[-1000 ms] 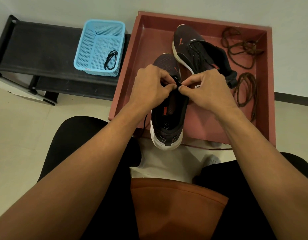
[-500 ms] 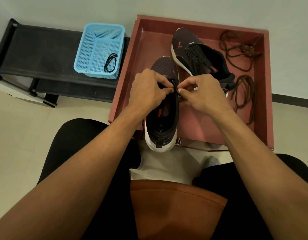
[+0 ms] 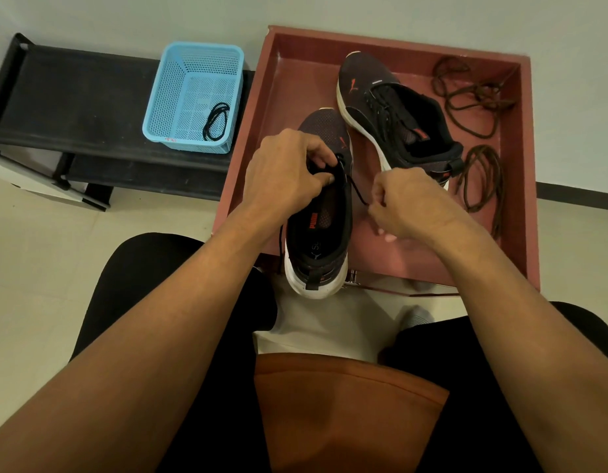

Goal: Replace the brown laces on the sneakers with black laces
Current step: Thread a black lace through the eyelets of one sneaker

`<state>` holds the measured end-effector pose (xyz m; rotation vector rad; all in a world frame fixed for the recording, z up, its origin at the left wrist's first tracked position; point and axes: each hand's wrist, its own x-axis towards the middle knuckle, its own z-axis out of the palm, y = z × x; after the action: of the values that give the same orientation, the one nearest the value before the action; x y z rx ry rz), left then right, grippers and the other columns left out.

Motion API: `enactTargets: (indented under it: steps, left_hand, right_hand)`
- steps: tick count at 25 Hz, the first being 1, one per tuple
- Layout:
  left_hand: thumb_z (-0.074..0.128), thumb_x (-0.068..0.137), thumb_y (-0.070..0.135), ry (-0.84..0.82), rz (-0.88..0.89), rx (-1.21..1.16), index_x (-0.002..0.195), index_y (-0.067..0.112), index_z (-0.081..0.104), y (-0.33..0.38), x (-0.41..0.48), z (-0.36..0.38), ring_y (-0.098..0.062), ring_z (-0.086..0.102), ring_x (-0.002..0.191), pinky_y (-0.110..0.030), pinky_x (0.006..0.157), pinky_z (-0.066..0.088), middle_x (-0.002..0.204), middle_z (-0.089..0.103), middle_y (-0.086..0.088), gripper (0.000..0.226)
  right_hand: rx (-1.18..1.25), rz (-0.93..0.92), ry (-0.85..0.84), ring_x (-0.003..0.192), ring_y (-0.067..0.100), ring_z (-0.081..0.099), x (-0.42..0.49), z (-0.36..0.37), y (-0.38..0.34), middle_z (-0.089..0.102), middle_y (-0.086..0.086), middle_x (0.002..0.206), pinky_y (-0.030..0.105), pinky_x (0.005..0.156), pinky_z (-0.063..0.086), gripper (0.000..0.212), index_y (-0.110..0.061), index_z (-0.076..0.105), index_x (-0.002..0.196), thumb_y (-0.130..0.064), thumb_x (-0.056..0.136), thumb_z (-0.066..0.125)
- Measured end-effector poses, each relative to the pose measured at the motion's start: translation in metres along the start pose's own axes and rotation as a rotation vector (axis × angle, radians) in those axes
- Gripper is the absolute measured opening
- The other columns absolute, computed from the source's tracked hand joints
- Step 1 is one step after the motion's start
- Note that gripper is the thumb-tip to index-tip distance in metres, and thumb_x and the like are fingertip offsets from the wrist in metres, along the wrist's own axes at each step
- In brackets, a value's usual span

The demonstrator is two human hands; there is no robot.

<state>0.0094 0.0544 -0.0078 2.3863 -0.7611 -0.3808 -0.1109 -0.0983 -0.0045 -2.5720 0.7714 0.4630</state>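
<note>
**Right hand drew the black lace out of the near sneaker**

There were two sneakers, both in one red tray (image 3: 295, 63). The near sneaker (image 3: 316, 240) stood toe away from the person, with its white heel past the tray's near edge. The far sneaker (image 3: 394, 107) lay tilted behind it and was already laced in black. Two brown laces lay loose along the tray's right side, one tangle (image 3: 473, 97) at the far corner and one bundle (image 3: 483, 179) nearer, just beside the far sneaker's heel. Three black laces showed: one on the far sneaker, one black lace (image 3: 359, 192) being worked on the near sneaker, and one spare lace (image 3: 216, 121) coiled in the single blue basket (image 3: 159, 97). The basket sat on a black bench (image 3: 74, 97) left of the tray.

Half a second before, both hands had met over the near sneaker's eyelets, fingertips almost touching. Since then the right hand (image 3: 412, 203) had moved off to the right and toward the person, and a short taut stretch of black lace ran from the eyelets to it. The left hand (image 3: 282, 175) had stayed on the sneaker.

The left hand's fingers were curled tight on the near sneaker's upper at the eyelets, gripping it there. The right hand was closed, pinching the black lace between thumb and forefinger with the other fingers curled under. It was clear of the sneaker, over the tray floor.
</note>
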Motion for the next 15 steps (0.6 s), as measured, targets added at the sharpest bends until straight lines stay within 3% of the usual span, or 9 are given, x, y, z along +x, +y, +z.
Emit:
enactTargets:
  steps: [2,3,6,9,13,15]
  left_hand:
    - [0.089,0.081,0.035,0.009,0.021,0.024,0.097,0.038,0.08,0.0,-0.001,-0.001,-0.002,0.067,0.087,-0.035,0.082,0.061,0.089,0.071,0.018,0.019]
    - [0.088,0.081,0.035,0.012,0.026,0.029,0.097,0.037,0.08,0.0,-0.001,-0.001,-0.002,0.067,0.087,-0.034,0.082,0.061,0.091,0.071,0.018,0.018]
    - [0.088,0.082,0.034,0.023,0.034,0.033,0.095,0.035,0.081,0.001,-0.001,-0.001,-0.004,0.067,0.088,-0.034,0.084,0.06,0.093,0.072,0.016,0.014]
    - [0.088,0.081,0.033,0.029,0.035,0.034,0.092,0.035,0.081,0.0,0.001,0.002,-0.007,0.068,0.091,-0.037,0.085,0.06,0.09,0.073,0.016,0.013]
    - [0.089,0.078,0.039,0.054,0.048,0.063,0.093,0.038,0.077,-0.004,0.003,0.003,-0.012,0.066,0.096,-0.042,0.084,0.059,0.086,0.069,0.019,0.02]
    - [0.089,0.077,0.043,0.072,0.044,0.081,0.095,0.037,0.075,-0.004,0.003,0.002,-0.012,0.064,0.097,-0.041,0.084,0.058,0.089,0.068,0.017,0.024]
  right_hand:
    - [-0.108,0.087,-0.241,0.057,0.017,0.075,-0.003,0.001,0.002,0.078,0.005,0.075,0.028,0.063,0.059,0.009,-0.01,0.071,0.093,-0.015,0.096,0.065]
    - [-0.135,0.107,-0.259,0.057,0.018,0.075,-0.002,0.002,0.003,0.078,0.007,0.08,0.027,0.063,0.059,0.009,-0.009,0.072,0.097,-0.016,0.096,0.067]
    - [-0.079,0.032,0.004,0.092,0.028,0.071,0.005,0.006,0.007,0.07,0.009,0.105,0.036,0.082,0.059,0.031,-0.019,0.069,0.119,-0.035,0.093,0.072]
    - [0.203,-0.201,0.223,0.087,0.012,0.065,0.003,0.0,-0.001,0.071,-0.007,0.088,0.029,0.083,0.053,0.021,-0.026,0.075,0.112,-0.037,0.095,0.073]
    - [0.158,-0.221,0.291,0.083,0.02,0.069,0.003,0.002,-0.004,0.072,-0.003,0.084,0.037,0.079,0.059,0.006,-0.028,0.076,0.092,-0.032,0.093,0.073]
    - [-0.012,-0.158,0.166,0.084,0.029,0.069,0.006,0.007,0.005,0.073,0.004,0.09,0.039,0.077,0.06,0.006,-0.024,0.077,0.091,-0.026,0.087,0.073]
